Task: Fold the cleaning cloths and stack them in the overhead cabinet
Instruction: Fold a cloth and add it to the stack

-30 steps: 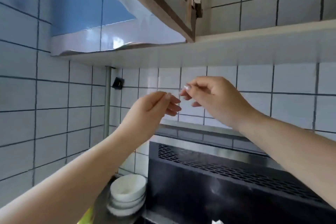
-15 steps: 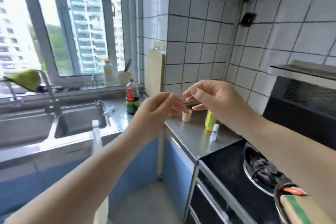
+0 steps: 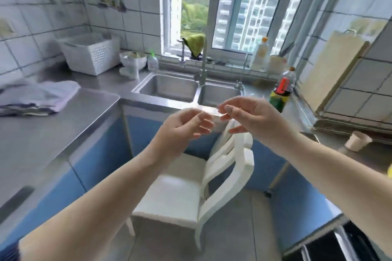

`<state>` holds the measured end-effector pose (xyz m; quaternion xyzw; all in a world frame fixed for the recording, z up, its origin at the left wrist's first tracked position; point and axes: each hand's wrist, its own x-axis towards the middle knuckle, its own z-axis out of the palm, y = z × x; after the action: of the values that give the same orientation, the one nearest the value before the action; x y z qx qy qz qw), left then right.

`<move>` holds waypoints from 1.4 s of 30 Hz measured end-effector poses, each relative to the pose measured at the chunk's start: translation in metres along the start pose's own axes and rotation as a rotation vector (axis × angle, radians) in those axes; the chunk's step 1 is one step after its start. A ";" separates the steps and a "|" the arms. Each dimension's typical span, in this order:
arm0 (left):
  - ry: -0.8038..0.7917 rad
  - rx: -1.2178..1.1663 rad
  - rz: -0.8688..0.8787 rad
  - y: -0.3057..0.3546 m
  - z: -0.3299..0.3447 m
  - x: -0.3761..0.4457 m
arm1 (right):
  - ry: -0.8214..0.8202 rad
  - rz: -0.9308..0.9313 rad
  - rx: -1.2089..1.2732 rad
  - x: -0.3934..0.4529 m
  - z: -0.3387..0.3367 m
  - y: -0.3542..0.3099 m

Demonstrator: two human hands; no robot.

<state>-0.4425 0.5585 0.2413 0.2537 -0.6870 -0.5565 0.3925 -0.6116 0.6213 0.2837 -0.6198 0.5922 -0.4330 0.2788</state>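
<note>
We hold both hands up over a white chair [image 3: 191, 188], left hand [image 3: 180, 129] and right hand [image 3: 252, 116], fingers loosely open and empty. The cloths [image 3: 40, 97] lie piled on the surface far to our left, nearer the left hand.

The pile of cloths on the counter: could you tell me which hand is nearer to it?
Left. The left hand hangs over the chair, to the right of the pile of cloths; the right hand is farther right still, toward the bottle. Neither touches the pile.
</note>
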 end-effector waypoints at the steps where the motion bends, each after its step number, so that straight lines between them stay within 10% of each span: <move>1: 0.053 0.022 -0.026 -0.007 -0.016 -0.007 | -0.043 -0.007 0.009 0.011 0.016 0.000; 26: 1.152 0.093 -0.428 -0.094 -0.273 -0.057 | -0.819 -0.096 0.327 0.257 0.329 0.005; 42: 1.270 -0.013 -0.418 -0.127 -0.435 -0.053 | -0.921 -0.040 0.340 0.358 0.487 -0.026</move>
<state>-0.0661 0.3227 0.1370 0.6575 -0.2554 -0.3677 0.6060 -0.2039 0.1941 0.1509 -0.7039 0.3163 -0.2096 0.6005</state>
